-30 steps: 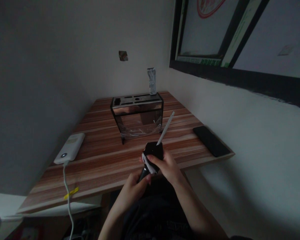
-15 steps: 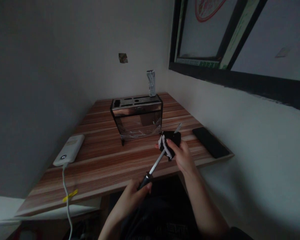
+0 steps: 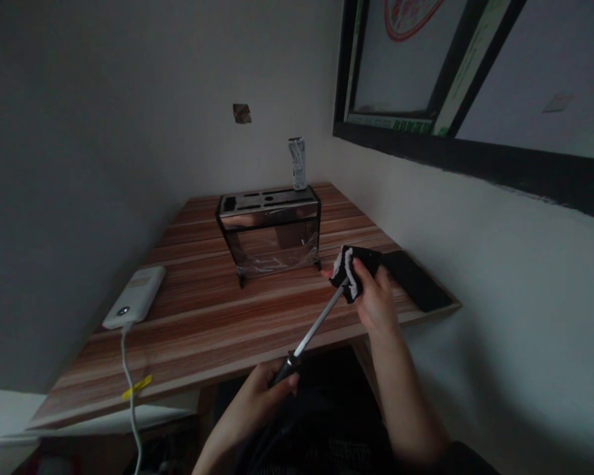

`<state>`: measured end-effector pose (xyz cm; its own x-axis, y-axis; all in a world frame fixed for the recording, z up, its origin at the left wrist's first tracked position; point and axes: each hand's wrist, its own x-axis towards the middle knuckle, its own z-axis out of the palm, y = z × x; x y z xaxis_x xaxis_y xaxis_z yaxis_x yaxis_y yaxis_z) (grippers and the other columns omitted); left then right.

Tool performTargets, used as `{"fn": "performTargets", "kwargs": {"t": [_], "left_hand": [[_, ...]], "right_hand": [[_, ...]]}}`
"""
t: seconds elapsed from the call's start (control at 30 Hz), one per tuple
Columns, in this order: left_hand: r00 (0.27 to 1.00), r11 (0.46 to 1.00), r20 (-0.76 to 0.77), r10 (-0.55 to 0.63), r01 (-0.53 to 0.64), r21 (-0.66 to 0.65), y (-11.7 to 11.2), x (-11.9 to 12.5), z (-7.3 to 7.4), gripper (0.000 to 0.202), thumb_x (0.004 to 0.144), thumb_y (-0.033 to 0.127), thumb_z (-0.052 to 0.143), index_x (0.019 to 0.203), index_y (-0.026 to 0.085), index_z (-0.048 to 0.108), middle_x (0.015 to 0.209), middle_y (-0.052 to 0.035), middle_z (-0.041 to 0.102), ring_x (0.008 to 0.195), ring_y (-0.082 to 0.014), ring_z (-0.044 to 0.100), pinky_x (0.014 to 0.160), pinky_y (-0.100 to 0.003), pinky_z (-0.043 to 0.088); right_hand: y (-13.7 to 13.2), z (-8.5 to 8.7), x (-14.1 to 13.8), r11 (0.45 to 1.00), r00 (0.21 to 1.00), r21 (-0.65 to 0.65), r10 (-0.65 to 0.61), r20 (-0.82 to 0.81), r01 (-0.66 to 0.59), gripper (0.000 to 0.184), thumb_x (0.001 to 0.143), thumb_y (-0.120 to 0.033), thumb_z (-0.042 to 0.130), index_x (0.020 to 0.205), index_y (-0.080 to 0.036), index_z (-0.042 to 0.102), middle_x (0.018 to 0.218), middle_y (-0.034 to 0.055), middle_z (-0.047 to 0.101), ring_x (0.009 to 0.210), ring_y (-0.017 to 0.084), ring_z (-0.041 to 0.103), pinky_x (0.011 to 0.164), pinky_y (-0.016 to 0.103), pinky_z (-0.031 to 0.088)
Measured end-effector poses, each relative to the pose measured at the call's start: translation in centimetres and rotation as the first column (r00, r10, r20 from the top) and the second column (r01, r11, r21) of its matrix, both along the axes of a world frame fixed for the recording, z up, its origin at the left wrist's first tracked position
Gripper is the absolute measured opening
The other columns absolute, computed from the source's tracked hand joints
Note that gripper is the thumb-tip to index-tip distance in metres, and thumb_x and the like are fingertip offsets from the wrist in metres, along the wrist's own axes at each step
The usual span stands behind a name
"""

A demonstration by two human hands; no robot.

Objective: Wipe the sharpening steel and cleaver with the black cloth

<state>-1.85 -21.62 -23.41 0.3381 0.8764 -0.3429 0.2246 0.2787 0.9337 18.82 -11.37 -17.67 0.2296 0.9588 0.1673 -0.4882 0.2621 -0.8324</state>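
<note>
Black handle of a metal rod [image 3: 319,326] is gripped in the left hand [image 3: 267,396], fingers wrapped round it, thumb laid along it, just off the near edge of the desk [image 3: 202,303]. Rod is pointed up and away to the right, held in the air above the desk's near edge. Its far end is hidden at a black cloth [image 3: 370,258] with a white edge. The cloth is pinched between thumb and fingers of the right hand [image 3: 373,297], folded about the rod's end; tip cannot be seen. Hands are held apart, one at each end.

A black phone [image 3: 420,284] is seen lying just beyond the right hand, at the desk's right edge. A slotted rack [image 3: 272,210], partly covered in clear film, is stood upright further back; a slim pale object [image 3: 298,165] is seen at its right rear, exact support unclear. A white power bank [image 3: 136,297] is placed at left, cable [image 3: 130,369] plugged in, crossed with a yellow strip [image 3: 143,382].
</note>
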Motion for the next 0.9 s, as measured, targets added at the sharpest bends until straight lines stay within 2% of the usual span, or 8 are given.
{"fn": "performTargets", "kwargs": {"t": [0.17,0.3,0.4,0.53,0.67,0.77,0.9], "left_hand": [[1.0,1.0,-0.029,0.006,-0.005,0.009,0.4,0.1,0.0,0.054,0.072,0.069,0.06,0.065,0.016,0.052,0.053,0.0075,0.035,0.049,-0.0068,0.027,0.044,-0.021,0.018],[1.0,1.0,-0.014,0.023,-0.023,-0.021,1.0,0.4,-0.2,0.056,0.071,0.071,0.059,0.068,0.016,0.053,0.047,0.009,0.033,0.043,-0.0058,0.024,0.041,-0.021,0.015],[0.998,0.999,0.031,0.049,-0.049,0.0,1.5,0.6,-0.5,0.055,0.072,0.07,0.059,0.07,0.015,0.054,0.046,0.0096,0.032,0.041,-0.0052,0.023,0.04,-0.02,0.014],[0.994,0.997,0.087,0.06,-0.065,0.052,2.2,0.8,-0.4,0.051,0.076,0.066,0.058,0.072,0.015,0.055,0.047,0.0099,0.032,0.041,-0.0046,0.023,0.04,-0.019,0.014],[0.987,0.992,0.128,0.099,-0.108,0.065,2.5,1.1,0.2,0.05,0.074,0.065,0.061,0.073,0.015,0.054,0.046,0.0104,0.032,0.039,-0.004,0.023,0.039,-0.019,0.013],[0.98,0.989,0.15,0.134,-0.142,0.045,2.5,1.3,0.7,0.051,0.07,0.065,0.064,0.07,0.016,0.053,0.045,0.0105,0.032,0.038,-0.0035,0.023,0.039,-0.019,0.011],[0.971,0.986,0.174,0.162,-0.167,0.01,2.3,1.5,1.1,0.051,0.066,0.064,0.068,0.067,0.016,0.051,0.043,0.0108,0.032,0.037,-0.003,0.024,0.039,-0.019,0.011]], "right_hand": [[-0.3,-0.7,-1.3,0.998,0.998,-0.024,0.061,-0.024,-0.062,0.029,0.073,-0.045,0.073,0.086,-0.019,0.068,0.075,0.0024,0.074,0.066,0.022,0.073,0.073,0.036,0.059],[-0.8,-2.0,-2.6,0.983,0.981,-0.024,0.181,0.063,-0.18,0.029,0.077,-0.045,0.071,0.088,-0.018,0.07,0.079,0.0037,0.075,0.068,0.022,0.073,0.072,0.033,0.059],[-1.4,-2.7,-3.4,0.961,0.944,-0.039,0.277,0.181,-0.274,0.032,0.081,-0.048,0.067,0.091,-0.017,0.071,0.081,0.0055,0.076,0.073,0.022,0.073,0.071,0.032,0.058],[-2.3,-2.8,-4.0,0.931,0.891,-0.067,0.364,0.271,-0.36,0.036,0.083,-0.048,0.065,0.098,-0.016,0.071,0.084,0.0071,0.076,0.081,0.023,0.073,0.073,0.033,0.058],[-3.3,-2.8,-4.7,0.881,0.84,-0.115,0.473,0.268,-0.459,0.037,0.077,-0.046,0.071,0.099,-0.016,0.07,0.093,0.009,0.076,0.092,0.026,0.072,0.082,0.036,0.058],[-3.9,-2.9,-5.3,0.839,0.803,-0.173,0.545,0.243,-0.516,0.04,0.075,-0.046,0.073,0.1,-0.016,0.07,0.095,0.0097,0.076,0.094,0.028,0.072,0.079,0.036,0.058],[-4.0,-3.1,-5.5,0.824,0.784,-0.199,0.567,0.254,-0.531,0.039,0.075,-0.046,0.072,0.099,-0.015,0.071,0.093,0.01,0.077,0.093,0.028,0.072,0.075,0.034,0.059]]}}
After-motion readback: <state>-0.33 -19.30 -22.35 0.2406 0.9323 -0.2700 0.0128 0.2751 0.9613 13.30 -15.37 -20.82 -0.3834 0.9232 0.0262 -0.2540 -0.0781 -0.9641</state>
